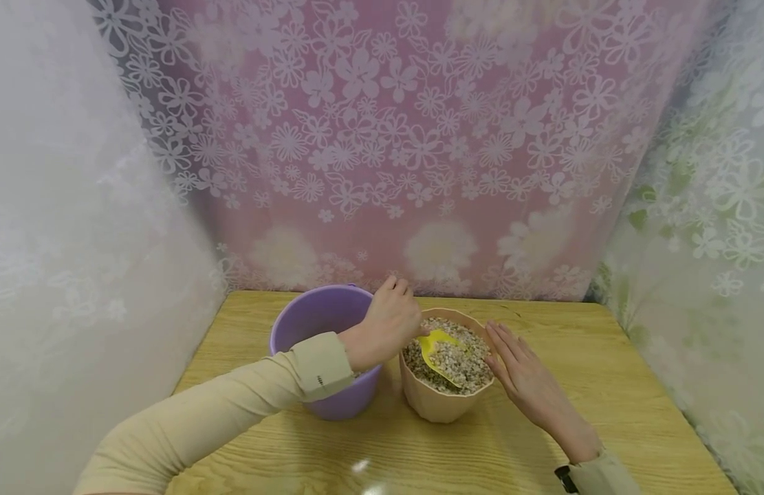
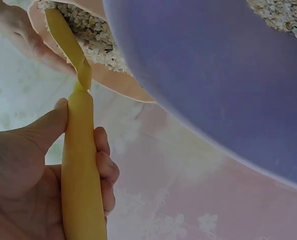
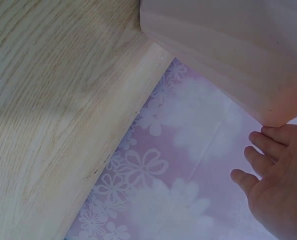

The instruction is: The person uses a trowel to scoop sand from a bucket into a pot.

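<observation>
1. Fingers of the left hand (image 1: 386,324), head view, grasp a yellow scoop (image 1: 432,342), although the hand itself hides most of the grip. Its blade lies among pale granules (image 1: 478,342) in a peach pot (image 1: 440,407), with granules also on the blade. The pot stands to the right of a purple bucket (image 1: 341,404) on the wooden tabletop (image 1: 549,326). Fingers of the right hand (image 1: 522,371) are extended, unclenched, along the pot's right side. The pot's contents reach close to its rim; judged from this level, a transfer of granules between the two vessels is under way. Its direction cannot be settled here; if the pot is being filled, little room is left.

2. Left wrist view: the fingers and thumb are curled round the scoop's thick handle, and the blade end reaches into the pot. A patch of granules shows inside the bucket beside much bare wall, so material apparently remains there; its depth cannot be told.

3. Right wrist view: the fingers are spread, grasping nothing, with the nearest fingertip at the pot's edge. They seem to steady the pot, whose contents are out of sight.
</observation>
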`<move>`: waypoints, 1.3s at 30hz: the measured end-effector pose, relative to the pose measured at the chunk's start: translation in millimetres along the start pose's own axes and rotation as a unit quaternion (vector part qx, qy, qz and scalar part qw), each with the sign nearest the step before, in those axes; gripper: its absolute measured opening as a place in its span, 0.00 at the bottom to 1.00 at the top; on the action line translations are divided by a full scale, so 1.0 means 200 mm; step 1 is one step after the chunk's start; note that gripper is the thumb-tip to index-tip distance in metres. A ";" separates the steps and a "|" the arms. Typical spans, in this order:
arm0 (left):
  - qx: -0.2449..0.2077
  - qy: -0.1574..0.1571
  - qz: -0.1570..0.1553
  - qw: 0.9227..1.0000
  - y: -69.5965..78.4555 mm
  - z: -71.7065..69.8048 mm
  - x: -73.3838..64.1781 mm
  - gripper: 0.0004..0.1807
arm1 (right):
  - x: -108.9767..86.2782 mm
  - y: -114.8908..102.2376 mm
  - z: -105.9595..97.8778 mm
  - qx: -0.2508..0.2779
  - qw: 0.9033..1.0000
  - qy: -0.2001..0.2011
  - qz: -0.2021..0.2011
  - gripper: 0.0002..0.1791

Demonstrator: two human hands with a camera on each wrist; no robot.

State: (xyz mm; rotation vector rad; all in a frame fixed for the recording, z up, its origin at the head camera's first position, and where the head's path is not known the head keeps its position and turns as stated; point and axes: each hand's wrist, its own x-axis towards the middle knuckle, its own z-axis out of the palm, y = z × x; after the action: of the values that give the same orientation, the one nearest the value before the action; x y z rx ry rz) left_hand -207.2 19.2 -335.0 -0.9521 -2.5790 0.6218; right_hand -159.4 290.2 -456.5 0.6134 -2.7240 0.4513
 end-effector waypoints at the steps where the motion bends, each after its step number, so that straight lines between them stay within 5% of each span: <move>1: 0.002 0.006 0.003 1.000 0.00 0.00 -0.01 0.28 | 0.00 0.00 0.00 0.001 1.000 0.000 0.001 0.32; 5: 0.018 0.034 0.013 0.999 -0.02 0.00 -0.03 0.29 | 0.00 0.01 0.00 0.002 1.000 -0.002 0.004 0.32; 22: 0.024 0.068 0.029 0.997 -0.13 0.02 -0.07 0.27 | 0.00 -0.01 -0.01 0.009 1.000 -0.011 0.007 0.32; 39: 0.155 0.077 0.033 0.984 -0.19 -0.02 -0.04 0.24 | 0.00 0.01 0.00 0.001 1.000 -0.008 0.007 0.32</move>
State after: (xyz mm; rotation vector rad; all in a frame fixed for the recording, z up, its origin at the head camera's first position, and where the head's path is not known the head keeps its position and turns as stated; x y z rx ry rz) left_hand -219.3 -10.0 -313.5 -0.9418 -2.2389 0.8999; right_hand -159.7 291.3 -457.6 0.6027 -2.7449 0.4555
